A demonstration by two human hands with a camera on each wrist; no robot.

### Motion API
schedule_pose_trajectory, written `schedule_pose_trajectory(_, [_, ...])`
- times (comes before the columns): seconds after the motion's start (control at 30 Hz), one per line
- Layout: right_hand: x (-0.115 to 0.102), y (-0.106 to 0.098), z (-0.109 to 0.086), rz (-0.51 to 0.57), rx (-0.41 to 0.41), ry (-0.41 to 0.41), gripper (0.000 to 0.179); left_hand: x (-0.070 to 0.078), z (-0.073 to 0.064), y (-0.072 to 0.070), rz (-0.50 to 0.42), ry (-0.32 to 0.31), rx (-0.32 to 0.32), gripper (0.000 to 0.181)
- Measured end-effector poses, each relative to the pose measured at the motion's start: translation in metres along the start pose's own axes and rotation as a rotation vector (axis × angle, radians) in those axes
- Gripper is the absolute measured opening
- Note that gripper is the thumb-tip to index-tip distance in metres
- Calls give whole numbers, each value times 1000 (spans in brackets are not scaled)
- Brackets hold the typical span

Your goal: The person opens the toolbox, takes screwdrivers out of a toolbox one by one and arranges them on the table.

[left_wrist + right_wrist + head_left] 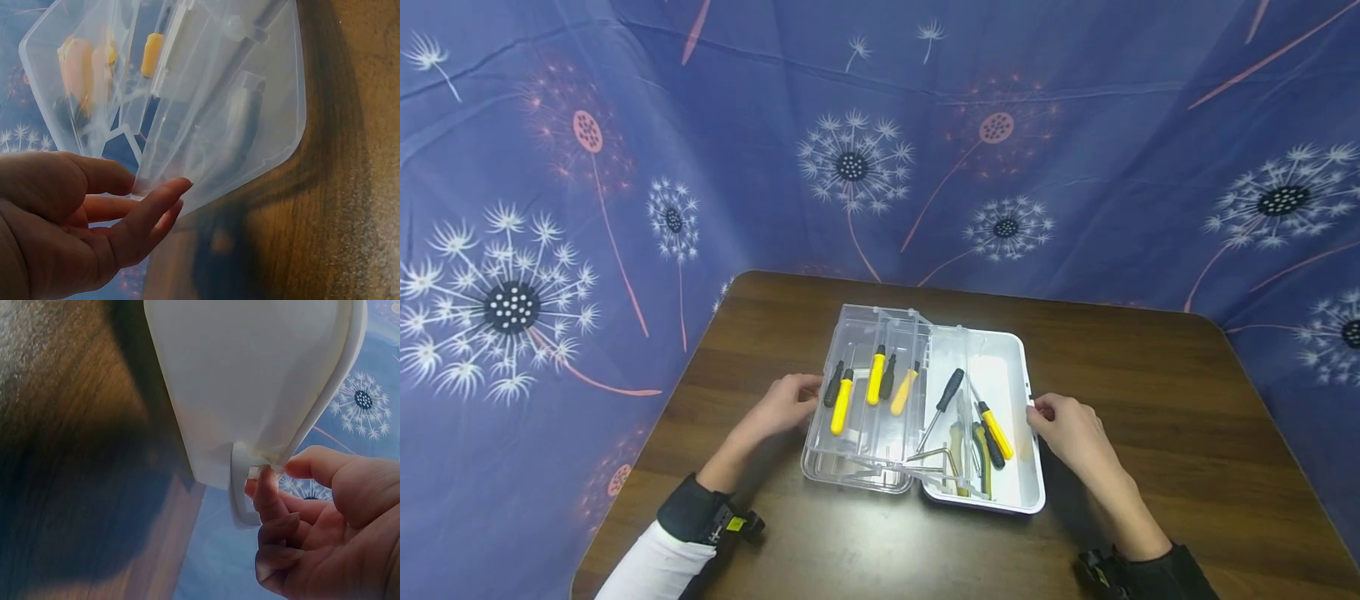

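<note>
A white tool box (1009, 354) stands open on the table, its clear lid (820, 473) folded out to the left. A clear divided tray (891, 314) slants over the lid, carrying yellow-handled screwdrivers (842, 404) and black-handled ones (887, 377). My left hand (786, 406) pinches the tray's left edge between thumb and fingers. My right hand (1070, 429) grips the box's right rim; in the right wrist view its fingertips hold on beside a white latch (240, 487). Inside the box lie a black-handled screwdriver (952, 387), a yellow-and-black screwdriver (997, 431) and olive-handled pliers (983, 458).
Bent metal hex keys (934, 452) lie at the front, where tray and box meet. The brown wooden table (1150, 392) extends on both sides. A blue dandelion-patterned cloth (910, 192) hangs behind it and to the sides.
</note>
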State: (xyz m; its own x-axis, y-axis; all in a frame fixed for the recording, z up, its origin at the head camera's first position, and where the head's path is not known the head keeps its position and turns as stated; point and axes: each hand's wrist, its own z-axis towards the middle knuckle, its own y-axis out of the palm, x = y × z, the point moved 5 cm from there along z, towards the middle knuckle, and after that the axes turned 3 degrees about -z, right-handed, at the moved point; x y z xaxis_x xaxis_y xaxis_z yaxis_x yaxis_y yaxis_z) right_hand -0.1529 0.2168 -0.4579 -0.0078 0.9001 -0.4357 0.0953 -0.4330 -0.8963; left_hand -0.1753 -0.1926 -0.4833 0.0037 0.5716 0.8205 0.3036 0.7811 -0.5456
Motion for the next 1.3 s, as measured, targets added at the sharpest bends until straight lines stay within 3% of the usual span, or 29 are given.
schedule_pose_trajectory(0.23, [-6,-2,3,-41,2,-18,32,1,3,-6,24,29,2,39])
schedule_pose_trajectory(0.43, [-28,-20,7,-147,-37,-44,25,4,-1,-19,-29,-6,41,35])
schedule_pose_trajectory(0.53, [-58,-37,12,-155,14,-137,21,8,-4,-27,-100,-2,85,33])
schedule_pose_trajectory(0.67, [-120,-43,21,-98,31,-386,16,14,-9,-32,-228,35,104,30])
schedule_pose_trajectory(0.77, [-167,-38,23,-46,-44,-548,16,19,-13,-29,-312,51,63,29])
schedule_pose_trajectory(0.97, [-240,-12,27,-13,-222,-767,16,23,-18,-19,-381,80,9,25])
schedule_pose_trajectory(1.1, [-272,6,34,-58,-248,-857,15,25,-20,-20,-391,84,6,22])
schedule_pose_trajectory(1.3, [-291,25,45,-96,-320,-862,13,29,-24,-19,-408,102,-31,24])
